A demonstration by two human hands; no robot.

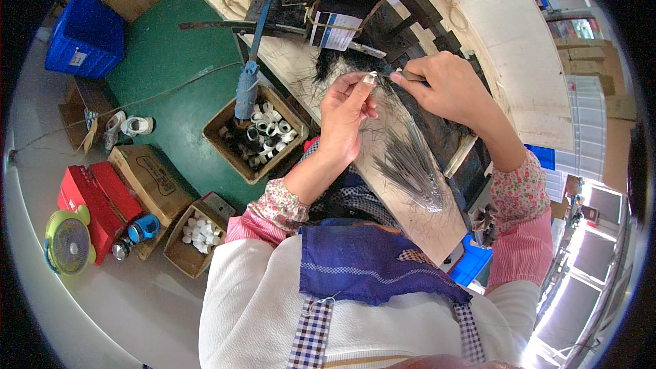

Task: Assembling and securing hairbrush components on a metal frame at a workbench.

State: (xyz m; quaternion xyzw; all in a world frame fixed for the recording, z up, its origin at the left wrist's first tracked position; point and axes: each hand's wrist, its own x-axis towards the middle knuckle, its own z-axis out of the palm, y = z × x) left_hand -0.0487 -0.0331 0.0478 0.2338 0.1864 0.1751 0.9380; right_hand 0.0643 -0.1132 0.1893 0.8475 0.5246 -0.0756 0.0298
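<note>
My left hand (345, 113) pinches a small white piece (370, 78) between thumb and fingertips, above the wooden board. Close beside it, my right hand (444, 85) is closed around a thin dark tool (415, 78), mostly hidden by the fingers. The tool's end points toward the white piece; whether they touch I cannot tell. Below the hands, a fanned bundle of dark bristles (410, 164) lies on the pale wooden board (437, 232). More black bristles (331, 66) are heaped just beyond my left hand.
Left of the board stands a box of white rings (254, 138), some with dark bristles. A blue-wrapped rod (247, 89) rises over its edge. Dark metal machinery (348, 0) occupies the far side. Lower left are a box of white pieces (200, 232) and a green fan (70, 240).
</note>
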